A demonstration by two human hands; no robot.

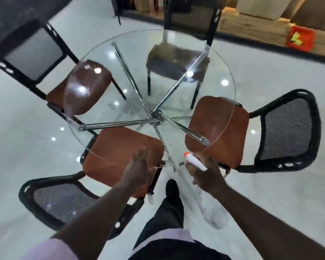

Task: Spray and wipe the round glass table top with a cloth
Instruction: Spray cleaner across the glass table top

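Right hand [204,173] — fingers clamped round the neck of a clear plastic spray bottle with white head and orange nozzle [195,162], held at the near rim of the round clear glass counter [139,76]. Left hand [139,167] — fingers straight, holding nothing, over the same rim; contact cannot be told. Brown-seated black mesh chairs [120,147] surround the counter.
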